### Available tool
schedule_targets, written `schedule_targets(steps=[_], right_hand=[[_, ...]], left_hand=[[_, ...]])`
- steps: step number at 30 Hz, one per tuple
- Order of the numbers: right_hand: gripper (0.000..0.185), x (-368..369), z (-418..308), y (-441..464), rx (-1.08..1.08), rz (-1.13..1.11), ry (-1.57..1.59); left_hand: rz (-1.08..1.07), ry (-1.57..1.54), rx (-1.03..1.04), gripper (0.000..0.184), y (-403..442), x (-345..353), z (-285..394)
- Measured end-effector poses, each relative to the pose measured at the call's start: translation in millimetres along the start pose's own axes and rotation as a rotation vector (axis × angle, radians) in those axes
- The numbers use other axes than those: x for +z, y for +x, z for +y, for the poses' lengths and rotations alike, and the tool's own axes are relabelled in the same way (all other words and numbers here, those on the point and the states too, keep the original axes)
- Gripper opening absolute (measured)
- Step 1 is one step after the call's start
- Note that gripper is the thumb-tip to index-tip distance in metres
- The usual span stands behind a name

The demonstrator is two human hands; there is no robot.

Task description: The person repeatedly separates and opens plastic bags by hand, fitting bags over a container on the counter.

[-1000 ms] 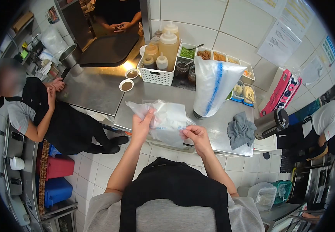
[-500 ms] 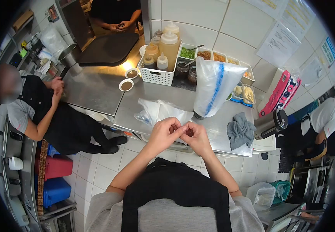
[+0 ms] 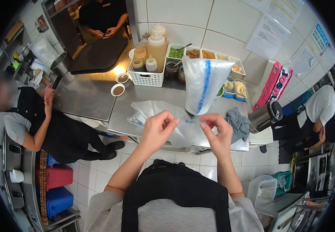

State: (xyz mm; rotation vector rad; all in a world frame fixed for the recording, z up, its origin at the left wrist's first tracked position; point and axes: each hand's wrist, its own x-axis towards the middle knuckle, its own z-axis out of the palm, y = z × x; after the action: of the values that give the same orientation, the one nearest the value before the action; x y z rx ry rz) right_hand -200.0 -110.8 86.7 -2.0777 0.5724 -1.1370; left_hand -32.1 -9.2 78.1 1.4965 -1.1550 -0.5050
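Observation:
A clear plastic bag [image 3: 159, 108] with small blue print spreads over the steel counter's front edge, in front of me. My left hand [image 3: 158, 130] is closed in a pinch on the bag, thumb against forefinger. To its right, my right hand [image 3: 218, 135] has its thumb and curled forefinger close together at the bag's other side; the thin film is hard to make out there. Just beyond my hands stands a tall plastic sleeve [image 3: 208, 85] with a blue stripe, upright. A crumpled grey cloth [image 3: 238, 124] lies beside my right hand.
Behind the bag stand a white basket [image 3: 147, 80] of sauce bottles, two sauce cups [image 3: 118, 90] and several topping containers [image 3: 176, 52]. A steel flask [image 3: 266, 116] is at the right. One person [image 3: 32, 112] stands left, another [image 3: 318, 112] right, a third beyond the hatch.
My hands have moved apart from being pinched together, left hand leftward and right hand rightward. The clear bag is spread wider between them. The view has shifted slightly right.

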Motion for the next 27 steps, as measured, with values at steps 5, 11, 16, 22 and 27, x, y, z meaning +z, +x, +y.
schedule_targets(steps=[5,11,16,22,27], right_hand=[[0.013,9.4,-41.1,-10.0,0.144,-0.316,-0.152],[0.006,-10.5,-26.7,6.0,0.022,-0.445,-0.211],[0.006,-48.2,-36.5,36.2,-0.179,-0.599,-0.237],[0.010,-104.7,-29.5,61.7,-0.070,-0.740,-0.159],[0.007,-120.2,0.7,91.4,0.196,-0.615,0.220]], left_hand=[[0.061,-0.060,0.093,0.019,3.9,9.2,7.7],[0.146,0.379,0.540,0.013,19.0,-14.0,33.6],[-0.314,0.561,0.813,0.018,43.2,-7.0,50.1],[-0.447,0.625,0.635,0.019,58.7,-20.4,36.7],[-0.768,0.053,0.341,0.016,87.3,-24.6,45.9]])
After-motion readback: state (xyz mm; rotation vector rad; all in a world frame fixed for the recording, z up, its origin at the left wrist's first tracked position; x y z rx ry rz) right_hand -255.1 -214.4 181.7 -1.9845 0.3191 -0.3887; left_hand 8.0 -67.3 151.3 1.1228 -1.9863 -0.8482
